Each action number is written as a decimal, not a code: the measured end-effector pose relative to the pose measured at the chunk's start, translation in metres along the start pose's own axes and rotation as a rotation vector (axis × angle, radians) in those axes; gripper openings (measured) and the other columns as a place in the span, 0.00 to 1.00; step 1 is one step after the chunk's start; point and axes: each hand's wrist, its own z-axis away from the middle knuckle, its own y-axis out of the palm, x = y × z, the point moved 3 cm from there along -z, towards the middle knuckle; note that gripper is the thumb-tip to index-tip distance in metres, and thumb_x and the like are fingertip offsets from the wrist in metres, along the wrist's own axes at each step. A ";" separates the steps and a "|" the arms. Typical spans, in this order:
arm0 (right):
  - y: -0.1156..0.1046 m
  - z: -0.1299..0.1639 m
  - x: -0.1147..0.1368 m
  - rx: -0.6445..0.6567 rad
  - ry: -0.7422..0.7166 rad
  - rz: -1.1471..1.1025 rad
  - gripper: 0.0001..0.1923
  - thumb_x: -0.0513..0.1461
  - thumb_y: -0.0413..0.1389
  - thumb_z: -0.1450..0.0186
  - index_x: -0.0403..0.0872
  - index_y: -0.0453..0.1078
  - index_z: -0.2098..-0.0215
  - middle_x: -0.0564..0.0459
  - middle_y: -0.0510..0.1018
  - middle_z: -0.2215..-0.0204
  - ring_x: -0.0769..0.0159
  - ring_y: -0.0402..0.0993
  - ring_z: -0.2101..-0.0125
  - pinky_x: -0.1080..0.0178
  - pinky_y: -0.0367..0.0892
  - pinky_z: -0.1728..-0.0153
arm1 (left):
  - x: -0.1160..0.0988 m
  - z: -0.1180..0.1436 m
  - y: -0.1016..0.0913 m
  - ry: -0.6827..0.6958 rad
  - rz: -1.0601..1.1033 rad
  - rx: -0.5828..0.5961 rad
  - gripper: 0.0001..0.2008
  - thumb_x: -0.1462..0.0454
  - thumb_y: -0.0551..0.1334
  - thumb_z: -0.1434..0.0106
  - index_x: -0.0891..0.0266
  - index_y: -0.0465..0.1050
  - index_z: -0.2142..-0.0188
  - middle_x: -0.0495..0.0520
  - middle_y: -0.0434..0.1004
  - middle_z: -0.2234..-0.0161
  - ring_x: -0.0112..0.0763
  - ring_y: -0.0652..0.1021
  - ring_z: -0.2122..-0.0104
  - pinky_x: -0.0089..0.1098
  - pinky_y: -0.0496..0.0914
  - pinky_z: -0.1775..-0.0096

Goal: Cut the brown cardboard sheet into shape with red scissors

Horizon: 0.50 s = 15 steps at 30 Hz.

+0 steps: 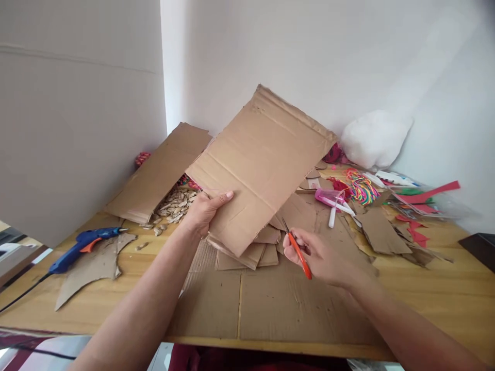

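Here the left hand (204, 208) pinches the near-left edge of a cardboard sheet (259, 165), thumb on top, fingers underneath, lifting it tilted over the desk's middle. The sheet looks light and stiff, though creased, so it would likely fold along the creases if held by 1 corner; an edge grip near the middle seems steadier. The right hand (325, 257) curls its fingers around orange scissors (299, 252), blades touching the sheet's lower edge. Cardboard scraps (251, 252) lie beneath. A glue gun (83, 247) rests near the desk's (444, 299) left edge, seeds (176, 203) beside a box (160, 172), and coloured craft bits (359, 188) clutter the far-right side.
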 end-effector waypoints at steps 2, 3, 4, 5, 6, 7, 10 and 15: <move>0.000 -0.004 0.003 0.037 -0.013 -0.008 0.18 0.51 0.58 0.33 0.49 0.63 0.71 0.58 0.64 0.74 0.67 0.59 0.74 0.64 0.58 0.71 | 0.007 -0.005 -0.004 -0.036 0.007 -0.006 0.24 0.58 0.79 0.54 0.66 0.82 0.59 0.63 0.84 0.55 0.48 0.83 0.56 0.39 0.78 0.53; 0.001 -0.005 0.003 0.050 -0.021 -0.020 0.19 0.53 0.57 0.32 0.49 0.63 0.71 0.58 0.65 0.74 0.67 0.60 0.73 0.63 0.58 0.71 | 0.011 -0.006 -0.006 -0.060 0.006 -0.013 0.24 0.58 0.79 0.54 0.67 0.82 0.59 0.63 0.85 0.56 0.48 0.83 0.56 0.39 0.79 0.54; 0.001 -0.007 0.003 0.056 -0.029 -0.033 0.20 0.54 0.55 0.31 0.49 0.63 0.71 0.57 0.65 0.74 0.67 0.61 0.73 0.63 0.59 0.71 | 0.014 -0.006 -0.009 -0.087 0.001 -0.019 0.24 0.57 0.79 0.55 0.67 0.82 0.60 0.64 0.85 0.57 0.49 0.83 0.57 0.40 0.79 0.55; 0.001 -0.008 0.001 0.060 -0.035 -0.044 0.21 0.55 0.55 0.31 0.49 0.63 0.72 0.56 0.67 0.74 0.66 0.62 0.72 0.63 0.60 0.71 | 0.017 -0.006 -0.012 -0.112 -0.008 -0.026 0.24 0.57 0.79 0.55 0.67 0.82 0.61 0.64 0.85 0.58 0.50 0.83 0.58 0.40 0.80 0.56; 0.002 -0.009 -0.002 0.062 -0.037 -0.052 0.22 0.56 0.54 0.32 0.49 0.63 0.72 0.55 0.68 0.73 0.65 0.63 0.72 0.63 0.60 0.71 | 0.019 -0.006 -0.015 -0.130 -0.019 -0.031 0.24 0.57 0.79 0.55 0.67 0.82 0.61 0.64 0.85 0.59 0.50 0.84 0.59 0.41 0.80 0.58; 0.002 -0.010 -0.005 0.061 -0.035 -0.059 0.23 0.57 0.55 0.32 0.49 0.63 0.73 0.54 0.69 0.73 0.65 0.64 0.72 0.63 0.60 0.72 | 0.020 -0.005 -0.017 -0.139 -0.031 -0.033 0.24 0.57 0.79 0.55 0.67 0.82 0.61 0.64 0.85 0.59 0.51 0.84 0.59 0.41 0.81 0.58; 0.001 -0.011 -0.013 0.060 -0.024 -0.077 0.25 0.59 0.55 0.34 0.49 0.64 0.75 0.52 0.71 0.74 0.63 0.66 0.72 0.63 0.61 0.73 | 0.020 -0.004 -0.020 -0.144 -0.061 -0.025 0.24 0.57 0.78 0.54 0.67 0.82 0.59 0.64 0.85 0.57 0.51 0.83 0.58 0.41 0.81 0.57; -0.001 -0.008 -0.015 0.062 -0.012 -0.082 0.25 0.58 0.55 0.33 0.49 0.64 0.76 0.53 0.71 0.74 0.63 0.65 0.73 0.63 0.61 0.73 | 0.020 -0.002 -0.015 -0.130 -0.083 -0.003 0.27 0.59 0.78 0.52 0.66 0.80 0.54 0.63 0.84 0.55 0.51 0.83 0.55 0.41 0.80 0.56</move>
